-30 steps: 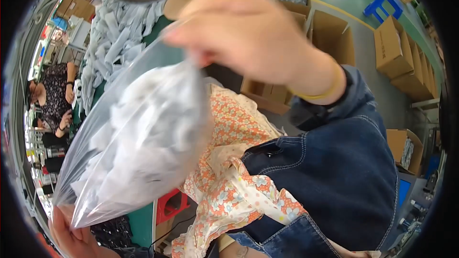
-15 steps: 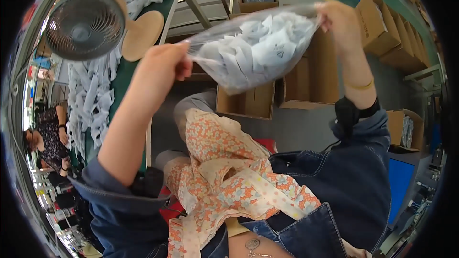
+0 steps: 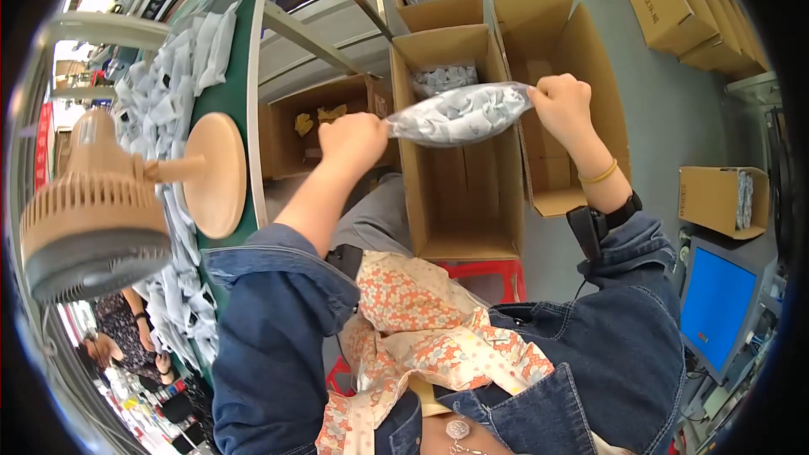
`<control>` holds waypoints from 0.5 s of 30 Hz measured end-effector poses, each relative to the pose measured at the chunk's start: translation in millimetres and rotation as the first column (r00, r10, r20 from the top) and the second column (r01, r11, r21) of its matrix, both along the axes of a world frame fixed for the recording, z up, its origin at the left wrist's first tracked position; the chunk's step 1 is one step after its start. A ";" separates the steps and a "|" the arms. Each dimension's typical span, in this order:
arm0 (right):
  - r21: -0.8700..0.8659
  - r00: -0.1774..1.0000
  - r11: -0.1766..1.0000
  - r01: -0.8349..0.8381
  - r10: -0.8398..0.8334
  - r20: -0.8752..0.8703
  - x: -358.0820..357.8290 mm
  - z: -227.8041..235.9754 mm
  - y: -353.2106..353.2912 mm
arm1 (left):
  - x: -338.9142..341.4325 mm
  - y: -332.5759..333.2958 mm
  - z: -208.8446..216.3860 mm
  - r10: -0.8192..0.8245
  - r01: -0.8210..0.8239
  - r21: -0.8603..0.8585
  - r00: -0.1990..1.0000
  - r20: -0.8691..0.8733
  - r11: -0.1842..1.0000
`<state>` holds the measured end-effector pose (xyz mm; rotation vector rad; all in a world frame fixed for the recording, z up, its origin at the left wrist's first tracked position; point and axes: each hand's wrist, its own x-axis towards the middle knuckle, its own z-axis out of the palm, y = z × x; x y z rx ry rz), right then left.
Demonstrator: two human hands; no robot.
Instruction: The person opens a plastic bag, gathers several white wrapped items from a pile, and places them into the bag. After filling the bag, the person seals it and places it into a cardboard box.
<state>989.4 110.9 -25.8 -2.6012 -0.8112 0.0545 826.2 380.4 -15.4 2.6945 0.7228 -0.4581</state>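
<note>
A clear plastic bag [image 3: 465,115] full of small white packets is stretched sideways between my two hands. My left hand [image 3: 354,145] is closed on the bag's left end, and my right hand [image 3: 563,107] grips the opposite end. Beneath the bag stands an open cardboard box [image 3: 459,202]. At that box's far end lies another clear bag of packets [image 3: 445,79]. The held bag hangs over the box's opening and hides part of its inside.
To the right of that box stands a second open carton [image 3: 552,143]. A smaller carton [image 3: 291,131] holds yellow pieces. White packets [image 3: 173,109] cover the green table at left, beside a beige fan [image 3: 97,211]. Another carton [image 3: 434,13] stands behind. A person [image 3: 126,329] is at lower left.
Both hands have come down and closer together with the bag, which now hangs flatter over the open box. My view has shifted, so more of the boxes shows.
</note>
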 end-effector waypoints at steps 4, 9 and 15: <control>-0.164 0.947 0.977 -0.137 0.178 0.269 -18.8 -26.1 -3.6 | 9.6 -14.1 -46.9 -0.412 0.454 0.342 0.891 -0.191 0.823; -0.380 0.889 0.865 -0.328 0.419 0.186 -6.1 -93.5 11.8 | 36.9 -9.4 -88.6 -0.606 0.708 0.287 0.703 -0.373 0.645; -0.735 0.491 0.414 -0.537 0.862 0.126 19.4 -209.2 36.8 | 47.4 -12.4 -166.0 -0.794 0.838 0.382 0.516 -0.323 0.389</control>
